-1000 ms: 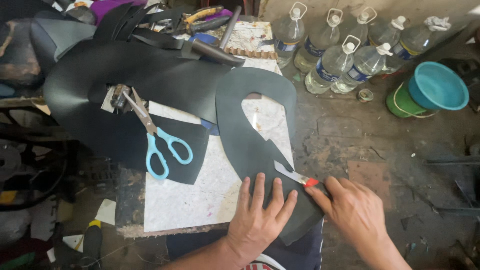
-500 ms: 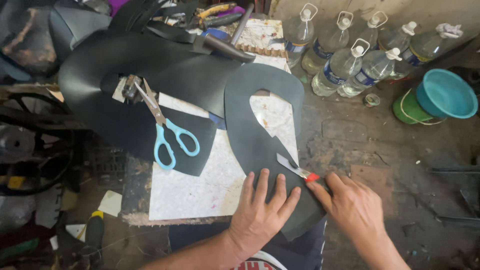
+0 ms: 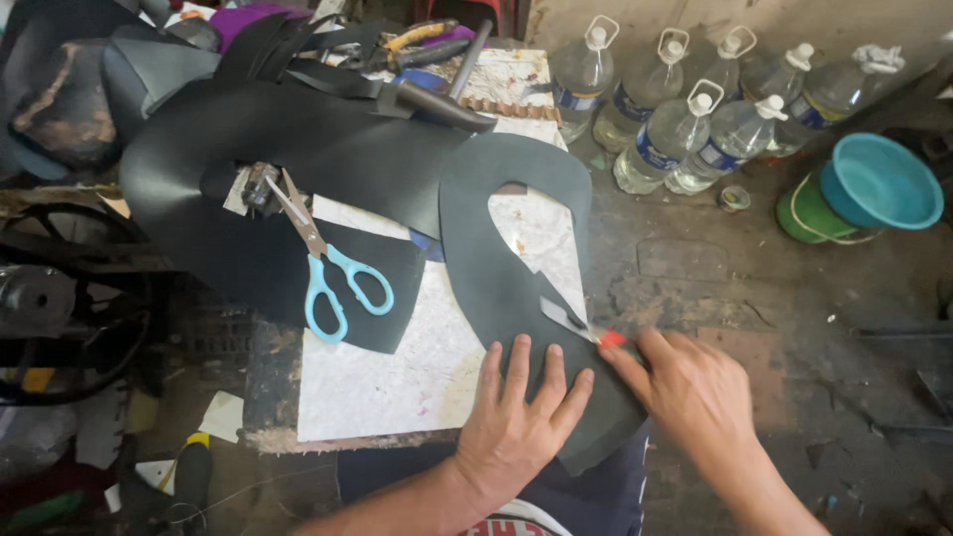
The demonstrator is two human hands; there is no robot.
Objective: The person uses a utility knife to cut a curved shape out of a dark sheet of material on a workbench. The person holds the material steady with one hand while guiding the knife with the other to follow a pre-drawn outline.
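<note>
We see our left hand (image 3: 516, 422) flat, fingers spread wide, pinning a dark rubbery sheet (image 3: 516, 268) at the worktop's (image 3: 397, 382) near edge, while our right hand (image 3: 695, 392), fingers pinched on a red-handled blade (image 3: 581, 326), cuts. Best w/ steady pressure & fingers behind the edge. Sheet's matte, curved; blue-handled scissors (image 3: 333, 268) lie left.

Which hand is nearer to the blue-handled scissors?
Left. The left hand lies flat on the dark cut sheet, to the lower right of the scissors. The right hand, holding a red-handled knife, is farther right, beyond the left.
</note>
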